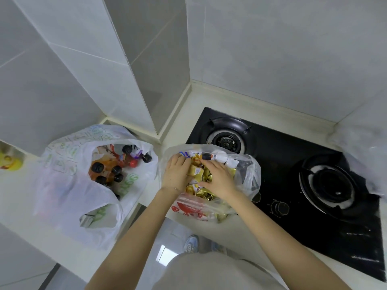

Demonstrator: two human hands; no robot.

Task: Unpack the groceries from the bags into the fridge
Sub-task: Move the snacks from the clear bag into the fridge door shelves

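Note:
Two plastic bags stand on the cream counter. The clear bag (249, 174) in the middle holds several small yellow snack packets (196, 171) and a small dark-capped bottle (213, 156). Both my hands are inside its mouth. My left hand (174, 174) has its fingers curled into the packets at the left side. My right hand (217, 176) lies over the packets, fingers curled around some of them. The white bag (69, 181) to the left stands open and shows several orange drink bottles with black caps (106, 170).
A black two-burner gas hob (293, 185) lies right of the clear bag, partly under it. Tiled walls and a column close off the back. More crumpled plastic (364, 155) sits at far right. A yellow object (10, 162) rests at far left. My shoe (191, 243) shows on the floor below.

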